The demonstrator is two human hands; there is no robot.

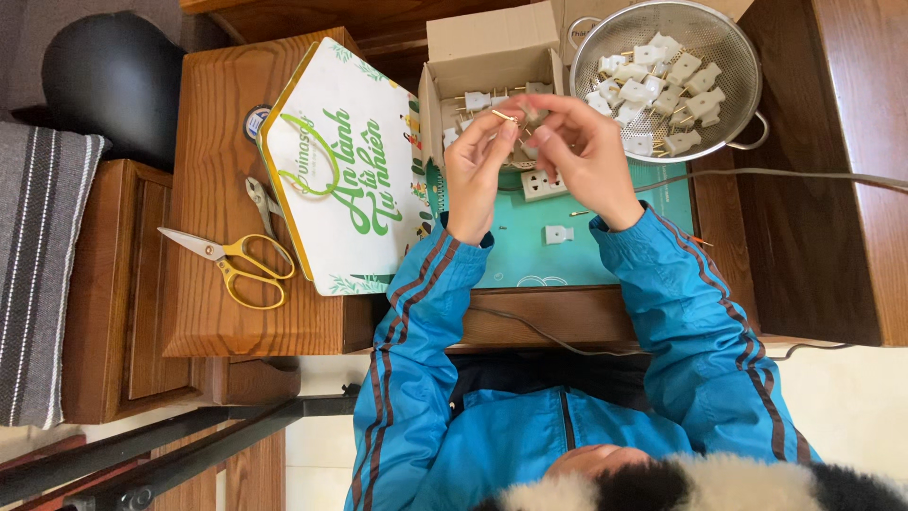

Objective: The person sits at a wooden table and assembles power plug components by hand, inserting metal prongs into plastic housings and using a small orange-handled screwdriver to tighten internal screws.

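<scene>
While both hands meet above the open cardboard box [492, 47], the left hand [476, 166] pinches a thin brass pin [504, 115] and the right hand [577, 142] curls around a small white plug, mostly hidden. Close right sits a steel colander [747, 57]; the teal mat [530, 251] nearer the table edge lies mostly bare.

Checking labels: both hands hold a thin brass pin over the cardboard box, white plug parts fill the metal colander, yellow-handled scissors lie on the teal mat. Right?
One error: the yellow-handled scissors lie on the brown wooden tabletop, left of the teal mat. The head view shows this. The rest stands.
</scene>
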